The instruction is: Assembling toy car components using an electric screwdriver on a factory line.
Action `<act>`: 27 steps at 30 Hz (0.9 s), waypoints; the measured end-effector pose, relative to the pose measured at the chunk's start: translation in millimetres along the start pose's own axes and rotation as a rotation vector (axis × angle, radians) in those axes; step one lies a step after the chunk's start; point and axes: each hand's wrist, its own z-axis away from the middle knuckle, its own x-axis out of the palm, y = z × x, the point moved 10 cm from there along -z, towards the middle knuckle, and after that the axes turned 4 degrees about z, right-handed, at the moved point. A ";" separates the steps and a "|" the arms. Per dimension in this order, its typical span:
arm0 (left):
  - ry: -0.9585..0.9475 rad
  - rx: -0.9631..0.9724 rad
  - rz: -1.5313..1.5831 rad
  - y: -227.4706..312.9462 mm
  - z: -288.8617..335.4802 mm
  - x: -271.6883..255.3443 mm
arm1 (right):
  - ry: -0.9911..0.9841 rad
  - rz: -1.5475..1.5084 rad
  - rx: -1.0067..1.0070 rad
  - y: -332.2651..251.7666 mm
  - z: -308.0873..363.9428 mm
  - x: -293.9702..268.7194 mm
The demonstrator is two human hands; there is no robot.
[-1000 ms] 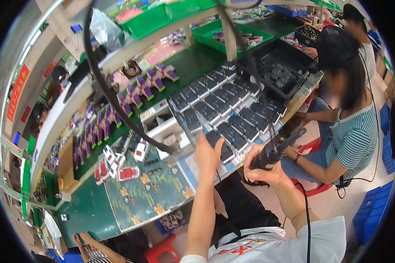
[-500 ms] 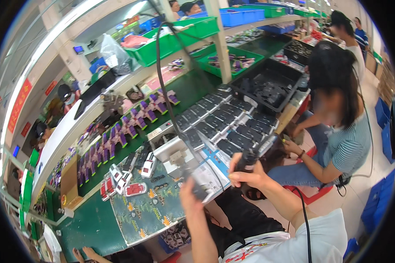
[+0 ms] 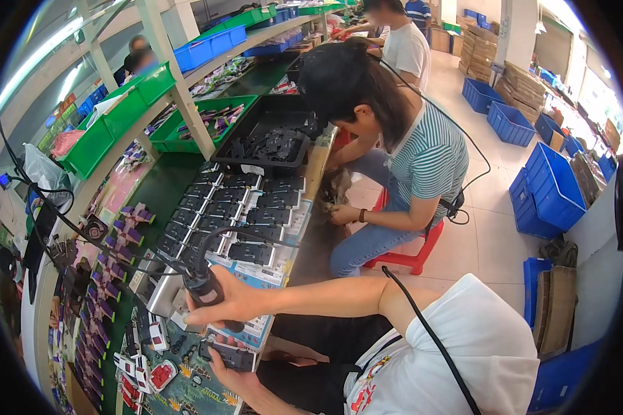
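Note:
My right hand (image 3: 241,296) is wrapped round a black corded electric screwdriver (image 3: 204,288), held upright over the near end of the bench. Just below it, my left hand (image 3: 234,373) grips a flat black toy car chassis (image 3: 234,357). The screwdriver's tip is hidden behind my right hand, so I cannot tell whether it touches the chassis. Beside my hands stands a pale box-shaped fixture (image 3: 165,294), partly covered by the right hand. Rows of similar black chassis on white bodies (image 3: 268,216) lie farther along the bench.
White toy cars (image 3: 158,335) and a red one (image 3: 163,375) lie on the patterned mat. Purple parts (image 3: 107,304) line the green belt. A black bin (image 3: 284,114) of black parts stands beyond the rows. A co-worker (image 3: 422,152) sits at the right; cables hang over the bench.
My view has swung to the right. The screwdriver has moved from beside the bench to above it, near the fixture. My left hand, blurred before, now shows the chassis.

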 end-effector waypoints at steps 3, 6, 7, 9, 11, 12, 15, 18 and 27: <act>-0.017 -0.088 0.037 -10.3 -2.2 -9.0 | 0.002 -0.013 -0.063 -4.8 -9.5 1.0; -0.030 -0.035 -0.128 -9.3 -2.6 -11.1 | 0.020 -0.042 -0.075 -7.7 -15.4 4.1; -0.027 -0.035 -0.127 -9.7 -0.9 -9.2 | 0.017 -0.048 -0.085 -9.3 -17.7 5.5; -0.036 0.093 -0.243 2.4 5.0 -4.1 | 0.010 -0.063 -0.083 -4.2 -20.3 7.4; -0.008 0.001 -0.104 -1.1 2.8 -16.8 | 0.021 -0.107 -0.050 -3.1 -21.7 15.2; 0.007 -0.086 0.038 -6.0 5.9 -25.7 | 0.036 -0.142 -0.014 0.4 -21.3 15.3; 0.006 0.036 -0.107 1.4 4.1 -6.1 | 0.131 0.005 -0.013 3.3 -25.9 -6.6; -0.050 0.070 -0.077 -9.1 3.6 10.8 | 0.154 -0.076 -0.172 -12.1 -40.9 -15.4; -0.018 0.104 -0.082 9.0 16.3 11.4 | 0.050 0.122 -0.293 15.4 -84.1 24.1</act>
